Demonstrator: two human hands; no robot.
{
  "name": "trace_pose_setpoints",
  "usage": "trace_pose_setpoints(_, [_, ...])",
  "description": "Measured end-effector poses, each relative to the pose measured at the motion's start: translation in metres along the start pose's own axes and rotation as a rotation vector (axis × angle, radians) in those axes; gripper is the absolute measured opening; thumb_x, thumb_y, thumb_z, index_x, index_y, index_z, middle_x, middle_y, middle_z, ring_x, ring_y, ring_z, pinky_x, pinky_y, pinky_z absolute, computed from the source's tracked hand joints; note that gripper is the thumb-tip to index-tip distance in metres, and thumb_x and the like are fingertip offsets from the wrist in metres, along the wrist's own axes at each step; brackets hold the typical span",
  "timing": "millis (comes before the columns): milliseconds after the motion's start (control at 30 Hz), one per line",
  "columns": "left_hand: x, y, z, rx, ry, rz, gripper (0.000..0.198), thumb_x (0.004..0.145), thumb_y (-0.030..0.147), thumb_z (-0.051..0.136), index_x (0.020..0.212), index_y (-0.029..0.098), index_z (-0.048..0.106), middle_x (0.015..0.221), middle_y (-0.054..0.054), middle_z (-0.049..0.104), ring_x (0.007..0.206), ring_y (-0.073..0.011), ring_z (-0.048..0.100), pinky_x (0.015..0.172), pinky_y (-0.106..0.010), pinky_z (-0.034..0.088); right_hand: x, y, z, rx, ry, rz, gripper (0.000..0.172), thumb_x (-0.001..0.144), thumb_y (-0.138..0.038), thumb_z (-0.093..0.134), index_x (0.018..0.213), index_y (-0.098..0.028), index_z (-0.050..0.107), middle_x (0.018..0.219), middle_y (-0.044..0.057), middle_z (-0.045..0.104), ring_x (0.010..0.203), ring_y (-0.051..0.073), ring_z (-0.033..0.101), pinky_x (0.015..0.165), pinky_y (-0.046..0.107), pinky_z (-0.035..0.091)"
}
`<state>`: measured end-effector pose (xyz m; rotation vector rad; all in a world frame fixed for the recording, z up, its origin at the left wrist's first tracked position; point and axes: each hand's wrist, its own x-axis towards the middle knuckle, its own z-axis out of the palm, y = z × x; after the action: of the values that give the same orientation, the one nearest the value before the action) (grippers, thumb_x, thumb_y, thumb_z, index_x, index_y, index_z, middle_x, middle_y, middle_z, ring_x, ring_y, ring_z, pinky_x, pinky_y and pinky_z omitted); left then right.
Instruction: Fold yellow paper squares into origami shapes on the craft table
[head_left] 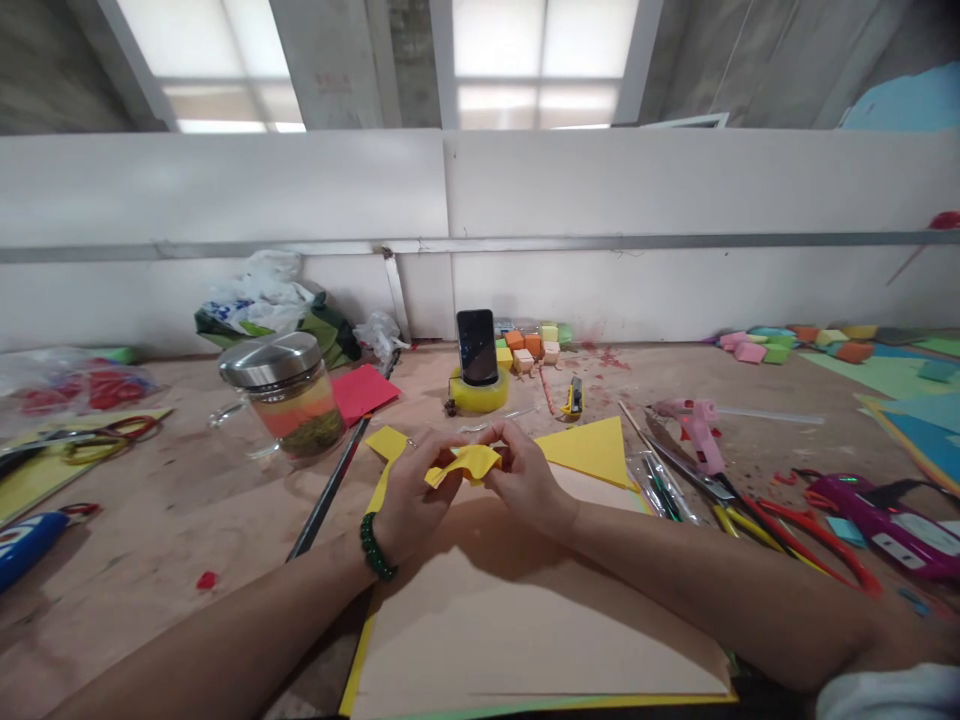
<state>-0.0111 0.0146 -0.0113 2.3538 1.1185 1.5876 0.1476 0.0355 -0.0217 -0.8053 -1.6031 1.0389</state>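
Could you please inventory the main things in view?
Paper piece: one, yellow, centre
Stack: one, peach, front
Phone: one, black, centre
Tape roll: one, yellow, beneath phone
Mug: one, clear, left
Bags: several, mostly white, left
Card: one, red, beside mug
Cubes: many, multicoloured, back
Cutter: one, yellow, near phone
Glue gun: one, pink, right
Scissors: at least two, red-yellow, both sides
Device: one, purple, far right
Windows: two, white, top
Left hand: one, ungloved, on paper piece
Right hand: one, ungloved, on paper piece

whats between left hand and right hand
The head view shows a small curved piece of yellow paper, held by the left hand and the right hand.
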Motion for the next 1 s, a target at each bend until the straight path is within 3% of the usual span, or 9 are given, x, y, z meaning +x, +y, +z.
trace_pose_setpoints(200, [0.000,-0.010,-0.001,0.017,0.095,-0.081,0.011,0.078,0.014,0.056,0.086,0.020,0.059,0.075,0.001,0.062,0.067,-0.0144,0.059,0.060,-0.024,0.049,-0.006,-0.010,-0.003,-0.267,0.031,-0.283,0.010,0.076,-0.018,0.056,0.084,-0.021,0.052,0.076,-0.002,0.052,0.057,0.009,0.046,0.052,0.022,0.040])
trace_pose_setpoints(367, [0.000,-0.006,-0.004,-0.006,0.035,0.000,0.010,0.080,0.013,0.053,0.084,0.021,0.057,0.078,-0.001,0.062,0.070,-0.0147,0.058,0.060,-0.024,0.049,-0.006,-0.009,-0.005,-0.313,0.058,-0.451,0.019,0.069,-0.004,0.048,0.077,-0.021,0.048,0.077,-0.001,0.049,0.062,0.011,0.045,0.053,0.021,0.040])
trace_pose_setpoints(633, [-0.001,-0.002,-0.007,0.081,0.026,0.115,0.012,0.085,0.018,0.052,0.074,0.022,0.049,0.067,0.001,0.052,0.063,-0.0145,0.050,0.058,-0.026,0.042,-0.008,-0.010,-0.008,-0.344,0.056,-0.644,0.021,0.074,-0.003,0.052,0.078,-0.023,0.045,0.081,0.001,0.050,0.068,0.013,0.047,0.055,0.023,0.041])
trace_pose_setpoints(867, [-0.002,0.001,-0.008,0.070,0.031,0.164,0.014,0.084,0.014,0.054,0.073,0.022,0.049,0.068,0.001,0.054,0.063,-0.0152,0.051,0.058,-0.026,0.043,-0.006,-0.008,-0.011,-0.297,0.076,-0.602,0.023,0.074,-0.002,0.049,0.081,-0.023,0.045,0.081,0.000,0.051,0.068,0.013,0.048,0.056,0.024,0.042])
trace_pose_setpoints(1000, [-0.001,0.003,-0.010,0.068,0.018,0.204,0.012,0.084,0.010,0.053,0.084,0.022,0.054,0.072,0.001,0.059,0.066,-0.0147,0.053,0.062,-0.025,0.044,-0.005,-0.007,-0.011,-0.278,0.075,-0.617,0.025,0.073,-0.001,0.048,0.085,-0.023,0.046,0.081,0.000,0.050,0.067,0.013,0.047,0.057,0.023,0.042])
